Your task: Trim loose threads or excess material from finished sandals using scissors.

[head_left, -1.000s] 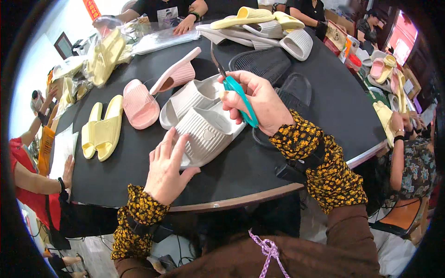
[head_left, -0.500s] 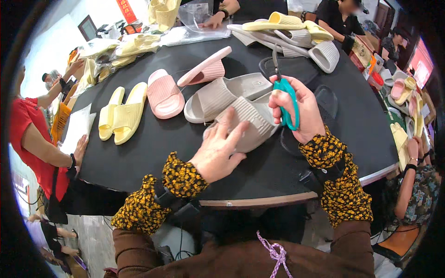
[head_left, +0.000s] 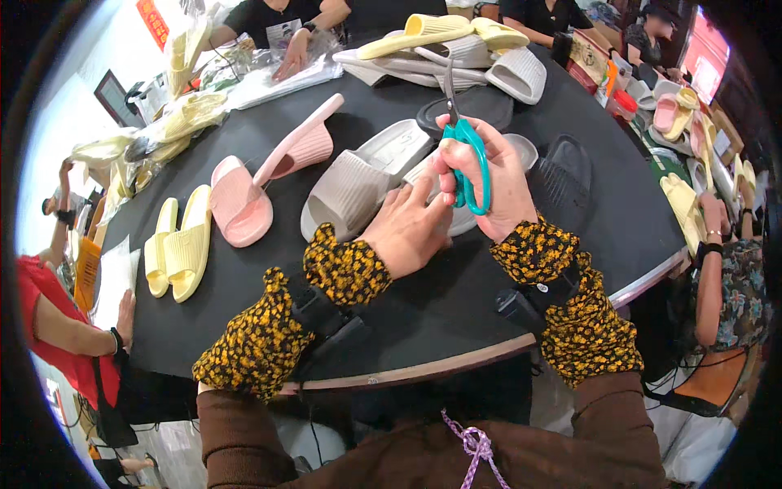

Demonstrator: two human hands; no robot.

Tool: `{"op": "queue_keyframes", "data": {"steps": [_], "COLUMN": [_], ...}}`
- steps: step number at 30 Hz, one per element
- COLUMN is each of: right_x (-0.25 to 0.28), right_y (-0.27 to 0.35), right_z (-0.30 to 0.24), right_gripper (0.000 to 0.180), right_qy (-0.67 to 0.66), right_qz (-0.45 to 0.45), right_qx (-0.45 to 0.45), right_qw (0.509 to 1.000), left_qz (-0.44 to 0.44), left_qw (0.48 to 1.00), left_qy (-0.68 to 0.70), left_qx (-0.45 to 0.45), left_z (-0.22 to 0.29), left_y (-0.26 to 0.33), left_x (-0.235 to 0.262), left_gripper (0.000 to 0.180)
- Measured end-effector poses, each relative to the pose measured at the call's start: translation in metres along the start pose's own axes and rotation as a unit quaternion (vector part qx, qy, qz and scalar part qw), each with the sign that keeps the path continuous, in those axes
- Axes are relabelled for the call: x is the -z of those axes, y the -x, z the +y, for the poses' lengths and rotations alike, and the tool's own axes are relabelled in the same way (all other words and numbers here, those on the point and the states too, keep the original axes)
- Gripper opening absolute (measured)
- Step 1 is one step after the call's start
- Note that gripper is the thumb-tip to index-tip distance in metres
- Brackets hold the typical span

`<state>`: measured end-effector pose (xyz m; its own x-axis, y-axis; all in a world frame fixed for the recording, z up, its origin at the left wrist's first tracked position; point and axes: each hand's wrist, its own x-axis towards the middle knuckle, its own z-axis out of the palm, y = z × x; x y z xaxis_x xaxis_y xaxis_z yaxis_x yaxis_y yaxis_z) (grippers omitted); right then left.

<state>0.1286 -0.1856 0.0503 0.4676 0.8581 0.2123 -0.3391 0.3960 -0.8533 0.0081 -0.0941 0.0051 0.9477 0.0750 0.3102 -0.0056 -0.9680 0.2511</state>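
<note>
My right hand [head_left: 497, 175] grips scissors [head_left: 481, 175] by their teal handles, with the metal blades pointing up and away from me. Close beside it, my left hand [head_left: 414, 224] has its fingers bent over the strap of a grey slipper [head_left: 466, 222]; the hands hide most of this slipper, and the left fingertips are partly covered. Its heel end shows past my right hand. Another grey slipper [head_left: 349, 186] lies just left of it, its sole stretching away from me. Black slippers [head_left: 562, 175] rest to the right and behind the scissors.
On the black table [head_left: 326, 326], pink slippers [head_left: 242, 204] and yellow slippers [head_left: 181, 253] lie to the left. Piled at the back are grey and yellow slippers [head_left: 517, 75]. Bagged slippers [head_left: 183, 122] and clear plastic bags [head_left: 277, 85] line the far left. Co-workers sit or stand around.
The view has shifted, so the table's contents sit differently in the picture. My left hand has moved up toward my right hand, its fingers less spread. The scissors stay in my right hand.
</note>
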Motion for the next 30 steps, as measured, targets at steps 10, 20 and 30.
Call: {"op": "queue_keyframes", "data": {"steps": [10, 20, 30], "right_x": [0.004, 0.014, 0.015], "right_y": [-0.005, -0.001, -0.001], "right_z": [0.001, 0.002, 0.012], "right_gripper": [0.030, 0.031, 0.033], "right_qy": [0.006, 0.052, 0.049], "right_qz": [0.042, 0.031, 0.018], "right_qx": [0.066, 0.023, -0.009], "right_qw": [0.997, 0.998, 0.999], "left_qz": [0.051, 0.234, 0.238], "left_qw": [0.994, 0.938, 0.916], "left_qy": [0.054, -0.191, -0.065], "left_qx": [-0.075, 0.170, 0.317], "left_z": [-0.011, -0.087, -0.145], "left_y": [-0.028, 0.047, 0.088], "left_x": [0.000, 0.115, 0.094], "left_gripper": [0.042, 0.043, 0.040]}}
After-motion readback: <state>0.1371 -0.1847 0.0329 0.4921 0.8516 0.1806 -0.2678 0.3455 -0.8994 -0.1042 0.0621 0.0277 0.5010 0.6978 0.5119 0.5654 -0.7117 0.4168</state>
